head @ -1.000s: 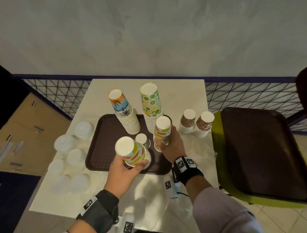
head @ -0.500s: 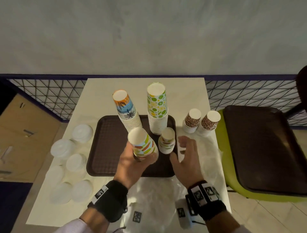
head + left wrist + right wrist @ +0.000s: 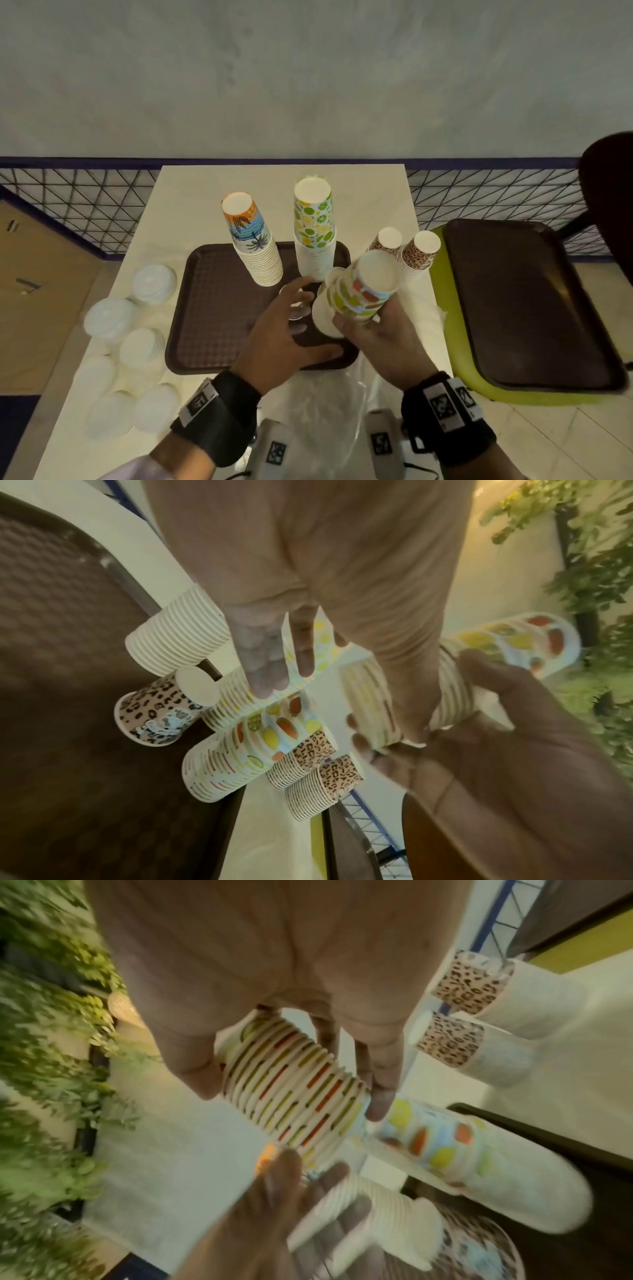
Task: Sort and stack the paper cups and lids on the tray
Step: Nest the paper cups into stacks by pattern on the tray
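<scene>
Paper fruit-print cup stack, tilted above the brown tray's near right corner, gripped by the right hand; left hand open beside it. Step: merging matching cups. Next, likely: align it over the tray's fruit-print stack.

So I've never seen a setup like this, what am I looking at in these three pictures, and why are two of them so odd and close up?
No machine here: a person sorts paper cups, wearing one camera on the head and one on each wrist. The wide picture is the head view; the two odd ones look along each hand. A brown tray on a white table carries tall cup stacks. White lids lie left of it, and leopard-print cups stand to its right. The right hand holds a tilted stack of fruit-print cups. The left hand is open, holding nothing.
</scene>
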